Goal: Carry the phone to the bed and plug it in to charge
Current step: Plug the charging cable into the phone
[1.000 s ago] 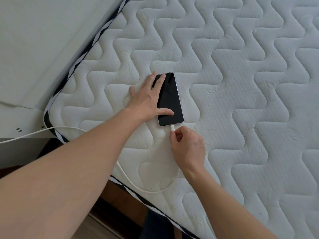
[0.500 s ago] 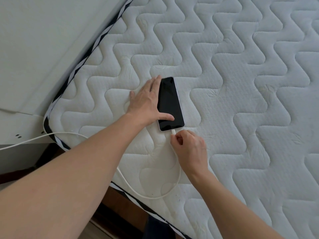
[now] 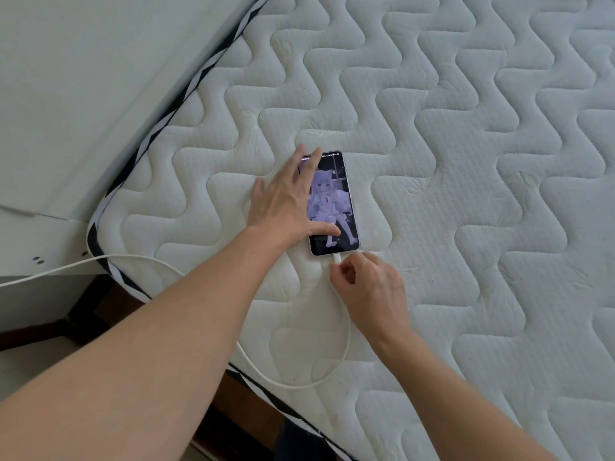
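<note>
Phone [image 3: 333, 204] lies face up on the mattress [image 3: 466, 161], near its left corner, and its screen has lit up: half a second ago it was black, and now it shows a wallpaper picture. We read that as the charger taking hold, though we cannot see a charging icon at this size, so we hedge that the wake-up may have come from the thumb resting on the glass.

Our left hand [image 3: 286, 201] lies flat and open, fingers spread, along the phone's left edge, with the thumb across the lower screen and two fingertips over the top left corner. It pins the phone rather than gripping it. Our right hand [image 3: 369, 287] is just near of the phone's bottom edge, thumb and forefinger pinched on the white plug [image 3: 336, 259], which meets the port. How deep it is seated we cannot tell from here.

From the plug the cable [image 3: 346, 344] curls near and left in a loop on the mattress, passes under our left forearm, and runs off left over the corner toward the pale board beside the bed.

With the phone on the bed and the screen awake, we judge the task all but done. What remains is to let go of the plug, lift both hands, and check that the connection holds.
</note>
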A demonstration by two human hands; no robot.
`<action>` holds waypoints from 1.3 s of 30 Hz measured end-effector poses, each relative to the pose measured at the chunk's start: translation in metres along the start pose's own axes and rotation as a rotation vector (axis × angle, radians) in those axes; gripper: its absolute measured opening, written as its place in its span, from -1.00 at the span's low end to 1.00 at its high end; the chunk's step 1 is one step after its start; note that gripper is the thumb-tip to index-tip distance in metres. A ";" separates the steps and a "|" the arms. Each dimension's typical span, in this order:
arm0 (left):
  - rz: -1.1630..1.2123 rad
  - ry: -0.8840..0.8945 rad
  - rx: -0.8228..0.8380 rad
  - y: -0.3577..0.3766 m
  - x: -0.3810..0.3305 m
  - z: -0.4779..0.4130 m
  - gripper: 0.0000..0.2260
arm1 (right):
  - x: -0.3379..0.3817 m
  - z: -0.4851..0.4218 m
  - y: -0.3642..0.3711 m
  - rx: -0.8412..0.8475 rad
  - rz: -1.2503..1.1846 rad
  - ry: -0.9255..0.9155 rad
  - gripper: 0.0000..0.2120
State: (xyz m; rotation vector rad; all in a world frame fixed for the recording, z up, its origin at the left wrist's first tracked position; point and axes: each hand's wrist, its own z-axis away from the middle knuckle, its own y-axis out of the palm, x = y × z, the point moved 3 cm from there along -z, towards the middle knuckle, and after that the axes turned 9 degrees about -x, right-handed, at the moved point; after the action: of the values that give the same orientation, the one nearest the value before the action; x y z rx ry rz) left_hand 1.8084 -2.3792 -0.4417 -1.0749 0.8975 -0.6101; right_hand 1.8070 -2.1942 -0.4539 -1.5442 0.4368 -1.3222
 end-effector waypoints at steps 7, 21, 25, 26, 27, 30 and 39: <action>0.098 -0.153 -0.212 -0.002 0.021 0.030 -0.17 | -0.018 -0.026 -0.024 -0.141 0.121 -0.245 -0.78; -0.087 -0.174 -0.142 -0.019 0.027 0.065 -0.40 | -0.029 -0.057 -0.045 0.023 0.336 -0.406 -0.50; -0.095 -0.192 -0.108 -0.059 0.020 0.083 -0.41 | -0.004 -0.063 -0.085 0.065 0.387 -0.422 -0.52; -0.095 -0.192 -0.115 -0.073 0.016 0.087 -0.41 | 0.006 -0.064 -0.098 0.065 0.398 -0.433 -0.52; -0.090 -0.191 -0.125 -0.089 0.012 0.091 -0.41 | 0.018 -0.065 -0.112 0.058 0.404 -0.456 -0.52; -0.087 -0.185 -0.166 -0.140 -0.002 0.102 -0.42 | 0.059 -0.066 -0.154 0.037 0.411 -0.495 -0.53; -0.148 -0.136 -0.463 -0.326 -0.049 0.133 -0.44 | 0.220 -0.062 -0.299 -0.164 0.321 -0.724 -0.51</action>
State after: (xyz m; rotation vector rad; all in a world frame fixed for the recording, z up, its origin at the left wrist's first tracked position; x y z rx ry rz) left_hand 1.8959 -2.3987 -0.0980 -1.5912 0.8659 -0.4519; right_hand 1.7288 -2.2690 -0.0933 -1.8684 0.3098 -0.4351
